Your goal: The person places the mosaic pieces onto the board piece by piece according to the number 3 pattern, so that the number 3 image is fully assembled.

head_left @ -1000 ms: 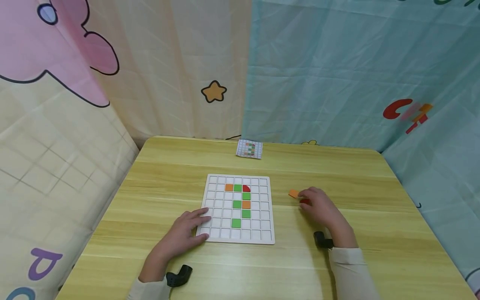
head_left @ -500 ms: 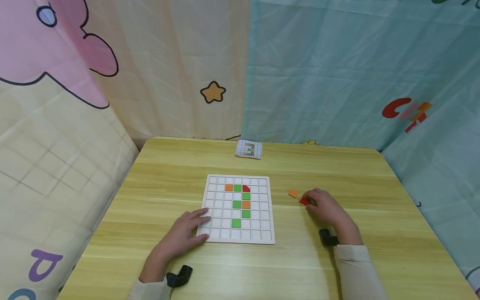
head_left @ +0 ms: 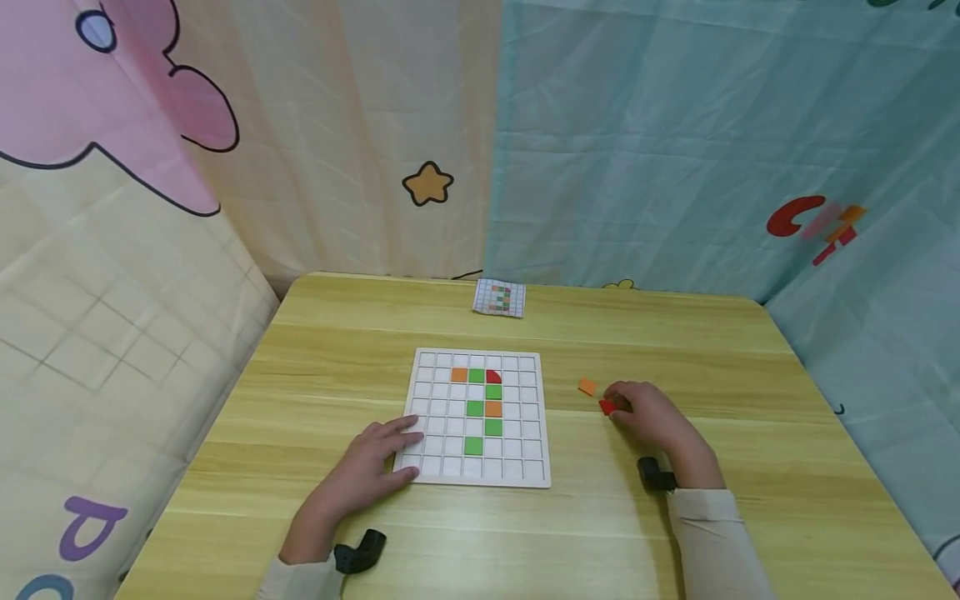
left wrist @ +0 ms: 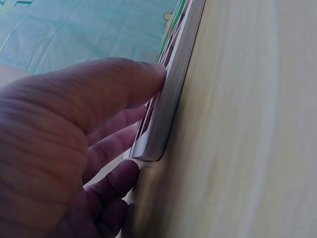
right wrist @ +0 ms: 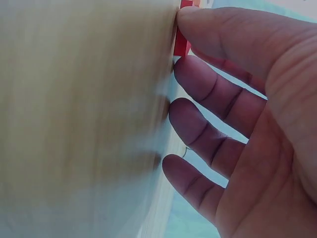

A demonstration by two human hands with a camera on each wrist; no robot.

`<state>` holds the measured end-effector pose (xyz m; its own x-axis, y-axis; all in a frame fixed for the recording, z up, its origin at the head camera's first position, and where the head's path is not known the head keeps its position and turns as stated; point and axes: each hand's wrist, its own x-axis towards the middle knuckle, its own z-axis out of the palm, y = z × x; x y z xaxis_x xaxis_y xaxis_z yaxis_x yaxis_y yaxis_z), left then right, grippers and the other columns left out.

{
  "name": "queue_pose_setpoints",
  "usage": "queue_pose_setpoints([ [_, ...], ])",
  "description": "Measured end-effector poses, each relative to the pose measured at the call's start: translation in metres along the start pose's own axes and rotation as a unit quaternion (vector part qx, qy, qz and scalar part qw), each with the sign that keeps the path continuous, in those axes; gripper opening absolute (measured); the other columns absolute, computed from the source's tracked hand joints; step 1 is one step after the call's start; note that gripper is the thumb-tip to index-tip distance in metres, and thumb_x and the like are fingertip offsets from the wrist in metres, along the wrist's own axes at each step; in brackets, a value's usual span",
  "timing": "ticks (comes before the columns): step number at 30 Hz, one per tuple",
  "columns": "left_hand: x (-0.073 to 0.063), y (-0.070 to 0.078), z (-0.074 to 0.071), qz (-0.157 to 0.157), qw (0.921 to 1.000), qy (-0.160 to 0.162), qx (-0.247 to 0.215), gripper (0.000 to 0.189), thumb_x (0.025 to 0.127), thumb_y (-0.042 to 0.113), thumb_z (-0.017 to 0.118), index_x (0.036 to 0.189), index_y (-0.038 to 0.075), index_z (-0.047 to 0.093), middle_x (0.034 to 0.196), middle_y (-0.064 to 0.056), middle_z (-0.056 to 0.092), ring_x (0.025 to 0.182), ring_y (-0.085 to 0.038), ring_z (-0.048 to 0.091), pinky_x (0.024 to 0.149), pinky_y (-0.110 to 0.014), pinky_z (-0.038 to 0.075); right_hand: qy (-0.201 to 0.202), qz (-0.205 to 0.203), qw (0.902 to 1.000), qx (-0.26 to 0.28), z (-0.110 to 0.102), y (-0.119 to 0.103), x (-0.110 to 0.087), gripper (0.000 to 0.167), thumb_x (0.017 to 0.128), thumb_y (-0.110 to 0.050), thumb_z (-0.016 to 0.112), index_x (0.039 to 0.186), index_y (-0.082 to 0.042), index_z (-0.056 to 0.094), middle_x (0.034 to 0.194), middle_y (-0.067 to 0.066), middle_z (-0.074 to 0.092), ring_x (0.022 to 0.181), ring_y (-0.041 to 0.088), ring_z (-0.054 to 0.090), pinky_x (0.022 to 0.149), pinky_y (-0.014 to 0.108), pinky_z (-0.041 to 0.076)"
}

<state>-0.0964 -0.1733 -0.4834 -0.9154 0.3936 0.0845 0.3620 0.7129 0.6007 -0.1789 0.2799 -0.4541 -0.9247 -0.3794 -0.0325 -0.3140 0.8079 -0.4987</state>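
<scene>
My left hand [head_left: 363,467] rests with spread fingers on the left edge of a white grid board [head_left: 451,467]. Its thumb touches the board's rim [left wrist: 173,94] in the left wrist view. Green, orange and red tiles lie in some of the board's cells, the red one with a rounded corner. Right of the board, my right hand [head_left: 651,417] pinches a small red tile [head_left: 607,407] at the tabletop. The right wrist view has the thumb and index finger on this red tile [right wrist: 182,43], the other fingertips close to the wood. The hand partly hides the tile.
A loose orange tile [head_left: 587,387] lies just left of the right fingertips. Behind the board, a small card [head_left: 498,298] with a printed coloured grid lies near the table's [head_left: 360,325] back edge. Printed curtains hang behind and at both sides.
My right hand has drawn back to the right, uncovering the orange tile. The red tile has shifted slightly toward me and turned a little. My left hand stays in place.
</scene>
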Motion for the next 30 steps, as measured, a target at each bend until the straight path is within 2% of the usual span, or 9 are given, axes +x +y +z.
queue_pose_setpoints([
  [7,0.0002,-0.0005,0.0002,-0.003,1.0000,-0.001,0.001,0.050,0.085,0.025,0.078,0.131,0.012,0.066,0.149,-0.002,0.049,0.126,-0.027,0.047,0.102,-0.052,0.037,-0.012,0.003,0.9999,0.001,0.0019,-0.0003,-0.0014,0.023,0.089,-0.001,0.067,0.112,-0.002,0.066,0.076,-0.002,0.054,0.067,0.014,0.047,0.065,0.033,0.042],
  [12,0.0001,-0.0007,0.0010,0.005,0.9999,0.011,0.003,0.049,0.083,0.024,0.079,0.129,0.011,0.067,0.147,-0.003,0.050,0.122,-0.026,0.049,0.099,-0.051,0.040,-0.007,-0.005,1.0000,-0.004,0.0030,0.0008,-0.0022,0.017,0.088,-0.002,0.069,0.105,-0.003,0.067,0.076,-0.002,0.054,0.068,0.014,0.047,0.065,0.034,0.042],
  [16,0.0003,-0.0007,0.0015,0.007,0.9999,0.012,0.003,0.049,0.083,0.024,0.079,0.129,0.011,0.067,0.147,-0.003,0.051,0.122,-0.026,0.049,0.099,-0.051,0.040,0.001,-0.012,0.9999,-0.011,0.0030,-0.0002,-0.0023,0.016,0.087,-0.001,0.070,0.103,-0.003,0.068,0.081,-0.001,0.057,0.074,0.016,0.050,0.070,0.038,0.045],
  [23,-0.0001,0.0001,0.0000,-0.003,1.0000,0.004,-0.002,0.050,0.084,0.025,0.079,0.131,0.012,0.066,0.149,-0.001,0.049,0.124,-0.025,0.048,0.101,-0.050,0.038,0.004,-0.030,0.9993,-0.023,0.0028,-0.0026,-0.0017,0.021,0.087,0.001,0.070,0.107,-0.003,0.068,0.096,0.003,0.062,0.086,0.021,0.058,0.082,0.046,0.049],
  [30,-0.0006,0.0009,0.0000,-0.007,0.9999,0.001,-0.007,0.050,0.084,0.024,0.079,0.131,0.011,0.066,0.149,-0.002,0.049,0.126,-0.027,0.047,0.102,-0.051,0.038,-0.008,-0.037,0.9990,-0.024,0.0027,-0.0020,0.0006,0.016,0.087,0.003,0.069,0.102,-0.004,0.068,0.091,0.001,0.063,0.085,0.019,0.058,0.081,0.046,0.049],
])
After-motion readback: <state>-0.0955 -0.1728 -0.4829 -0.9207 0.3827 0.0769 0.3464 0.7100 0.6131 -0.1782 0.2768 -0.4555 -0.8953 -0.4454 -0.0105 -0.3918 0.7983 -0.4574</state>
